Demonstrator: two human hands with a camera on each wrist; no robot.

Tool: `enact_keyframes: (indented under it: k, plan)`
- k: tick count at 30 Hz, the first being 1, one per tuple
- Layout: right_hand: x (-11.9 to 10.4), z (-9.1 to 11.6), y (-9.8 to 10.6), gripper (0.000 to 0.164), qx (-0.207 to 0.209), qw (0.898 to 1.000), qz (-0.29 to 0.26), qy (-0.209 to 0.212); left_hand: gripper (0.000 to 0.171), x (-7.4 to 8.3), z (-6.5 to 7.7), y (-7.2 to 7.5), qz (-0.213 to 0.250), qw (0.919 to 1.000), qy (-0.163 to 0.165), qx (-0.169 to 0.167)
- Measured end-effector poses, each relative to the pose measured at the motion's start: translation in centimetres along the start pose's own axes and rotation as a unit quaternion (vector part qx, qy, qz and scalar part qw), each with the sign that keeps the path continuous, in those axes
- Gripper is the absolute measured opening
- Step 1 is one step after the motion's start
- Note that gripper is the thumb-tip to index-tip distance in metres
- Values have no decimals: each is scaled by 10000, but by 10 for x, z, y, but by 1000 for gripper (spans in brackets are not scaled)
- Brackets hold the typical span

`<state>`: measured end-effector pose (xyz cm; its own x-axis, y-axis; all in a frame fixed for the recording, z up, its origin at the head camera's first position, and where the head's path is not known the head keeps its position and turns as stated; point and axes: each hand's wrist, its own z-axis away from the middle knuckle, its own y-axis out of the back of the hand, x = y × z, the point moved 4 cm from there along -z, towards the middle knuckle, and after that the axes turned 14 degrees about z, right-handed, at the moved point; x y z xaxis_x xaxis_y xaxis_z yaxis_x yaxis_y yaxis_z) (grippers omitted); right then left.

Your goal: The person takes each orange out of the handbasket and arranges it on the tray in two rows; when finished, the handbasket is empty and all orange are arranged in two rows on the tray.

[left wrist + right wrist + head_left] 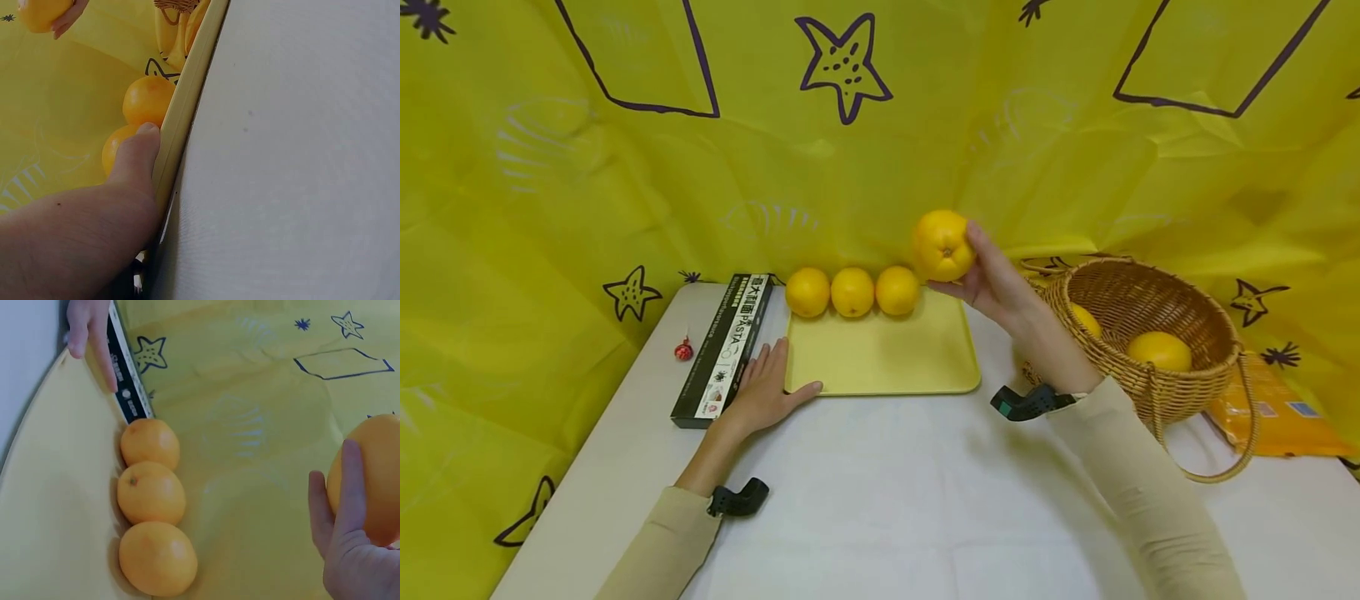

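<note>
My right hand (1000, 287) grips an orange (944, 247) in the air above the back right corner of a yellow tray (880, 358). Along the tray's back edge sit three more oranges in a row: a left one (808, 292), a middle one (853, 292) and a right one (898, 291). In the right wrist view the held orange (374, 481) is partly cut off by the frame. At the tray's front left corner rests my left hand (767, 392), fingers straight along its left side and thumb on the front rim.
A black pasta box (722, 350) lies left of the tray, with a small red trinket (683, 350) beyond it. On the right stands a wicker basket (1187, 392) with oranges (1159, 351) inside. An orange packet (1277, 408) lies behind it. A yellow patterned cloth (880, 167) hangs at the back.
</note>
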<state>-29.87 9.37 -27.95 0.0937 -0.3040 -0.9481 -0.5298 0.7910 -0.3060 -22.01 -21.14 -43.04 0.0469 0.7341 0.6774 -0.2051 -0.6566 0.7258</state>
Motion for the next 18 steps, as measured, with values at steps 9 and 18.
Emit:
enact_keyframes:
  k: [9,18]
  plan:
    - [12,-9,-8,53,796,9664,2420,-336,103,1,0,0,8,10000,18,19]
    - [30,-11,15,63,1305,9599,2477,-116,104,-1,-1,-2,5,10000,23,-13]
